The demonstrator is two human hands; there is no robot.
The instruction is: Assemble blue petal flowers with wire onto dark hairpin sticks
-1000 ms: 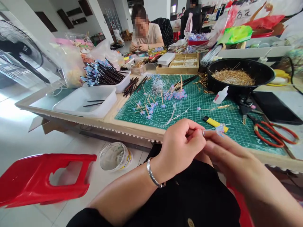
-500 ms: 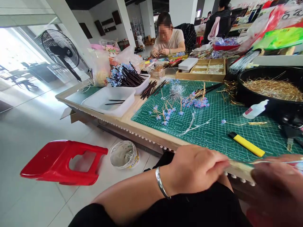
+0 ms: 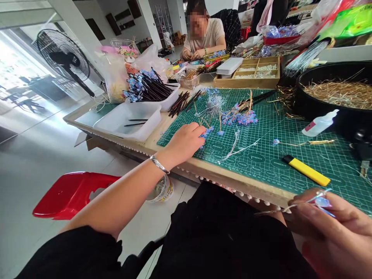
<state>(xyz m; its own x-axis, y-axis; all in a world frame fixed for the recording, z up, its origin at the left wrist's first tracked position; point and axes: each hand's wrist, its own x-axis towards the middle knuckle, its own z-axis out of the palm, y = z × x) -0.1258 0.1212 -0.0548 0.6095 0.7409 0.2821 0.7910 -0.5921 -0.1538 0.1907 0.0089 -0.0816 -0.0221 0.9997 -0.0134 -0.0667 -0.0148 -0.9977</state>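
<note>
My left hand [image 3: 187, 141] reaches down onto the green cutting mat [image 3: 258, 149], its fingers curled together at a cluster of small blue flowers [image 3: 207, 133] on thin wires. The fingertips are partly hidden. At the lower right, my right hand [image 3: 334, 228] pinches a blue flower [image 3: 322, 202] with a thin wire stem pointing left, above the table's front edge. More blue-pink flowers [image 3: 241, 117] with gold wire stems lie bunched further back. A tangle of silver wire [image 3: 214, 105] and some loose silver wire strands [image 3: 235, 147] are on the mat too.
A yellow lighter [image 3: 309, 172], a glue bottle [image 3: 319, 124] and a black tub [image 3: 302, 102] of gold wire are at right. White trays [image 3: 142, 135] stand left, a compartment box [image 3: 247, 82] behind. A red stool [image 3: 62, 197] is on the floor; a person [image 3: 206, 35] sits across.
My left hand has moved from the table's front edge forward and left to the flowers on the mat. My right hand has turned, and the flower in it shows more clearly.
</note>
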